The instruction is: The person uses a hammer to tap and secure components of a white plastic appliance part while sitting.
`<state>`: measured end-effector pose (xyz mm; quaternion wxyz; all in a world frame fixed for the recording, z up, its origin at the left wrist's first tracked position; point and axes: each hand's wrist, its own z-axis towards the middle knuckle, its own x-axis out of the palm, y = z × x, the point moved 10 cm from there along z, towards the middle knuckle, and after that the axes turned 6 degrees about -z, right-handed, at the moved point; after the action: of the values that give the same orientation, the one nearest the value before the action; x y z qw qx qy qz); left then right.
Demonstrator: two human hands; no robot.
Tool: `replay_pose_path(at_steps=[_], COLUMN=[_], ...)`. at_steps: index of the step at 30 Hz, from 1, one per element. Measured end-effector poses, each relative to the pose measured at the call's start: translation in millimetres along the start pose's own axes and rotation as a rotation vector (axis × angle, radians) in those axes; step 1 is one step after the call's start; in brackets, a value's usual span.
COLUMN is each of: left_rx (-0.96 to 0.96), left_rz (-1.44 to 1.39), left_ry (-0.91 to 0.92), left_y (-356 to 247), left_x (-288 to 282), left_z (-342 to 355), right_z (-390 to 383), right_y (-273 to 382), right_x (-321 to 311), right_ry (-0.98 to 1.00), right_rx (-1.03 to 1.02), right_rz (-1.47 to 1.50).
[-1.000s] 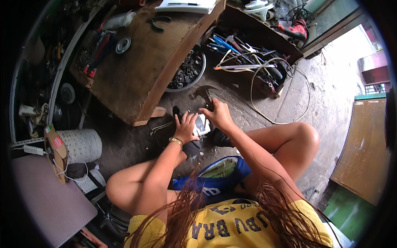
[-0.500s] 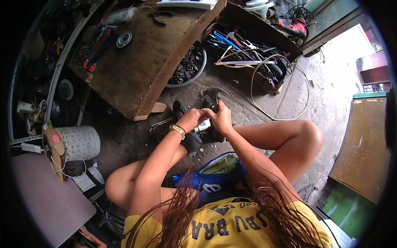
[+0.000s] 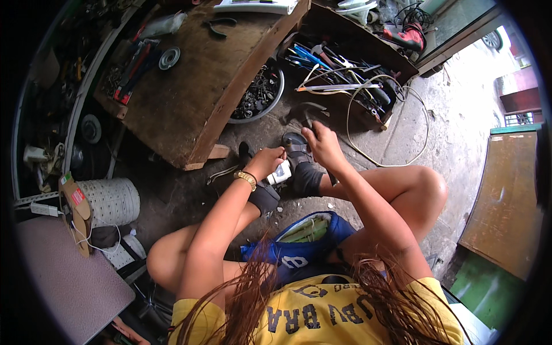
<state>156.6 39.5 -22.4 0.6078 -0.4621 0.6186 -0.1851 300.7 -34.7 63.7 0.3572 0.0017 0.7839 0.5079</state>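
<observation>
My right hand [image 3: 325,147] is wrapped round the handle of a claw hammer [image 3: 305,110], whose dark head stands beyond my fingers, above the floor. Just to the left, my left hand [image 3: 265,163] has its fingertips pinched together; what sits in them, if anything, is too small to tell. Below those fingertips, between my feet, is a small white block [image 3: 280,173]. A dark sandal [image 3: 297,150] covers my right foot, near the hammer. In front of my lap lies an open blue fabric bag [image 3: 339,230] with pale green material inside.
A low wooden table [image 3: 190,86] bears pliers [image 3: 220,26] and a round metal disc [image 3: 169,58]. Beside it are a basin [image 3: 280,95] of metal parts and a wooden toolbox [image 3: 368,121] with a looped cable [image 3: 426,129]. Another person's hand [image 3: 127,330] shows at lower left.
My right hand has lifted away from my left hand, moving right and forward with the hammer. The white block and right sandal now show more fully. My left hand has barely moved.
</observation>
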Motion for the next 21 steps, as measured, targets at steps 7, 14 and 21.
replay_pose_path(at_steps=[7, 14, 21], left_rx=[0.084, 0.093, 0.03], left_rz=[-0.037, -0.006, -0.058], left_ry=[-0.014, -0.008, -0.04], left_y=[-20, -15, -11], left_x=[2, 3, -9], left_z=[-1, 5, -8], right_z=[-7, -11, -2], right_y=[10, -8, 72], right_x=[-32, -72, -107], right_ry=[0.061, -0.393, -0.323], right_rx=[-0.074, -0.111, -0.181], right_rz=[-0.222, -0.2, -0.132])
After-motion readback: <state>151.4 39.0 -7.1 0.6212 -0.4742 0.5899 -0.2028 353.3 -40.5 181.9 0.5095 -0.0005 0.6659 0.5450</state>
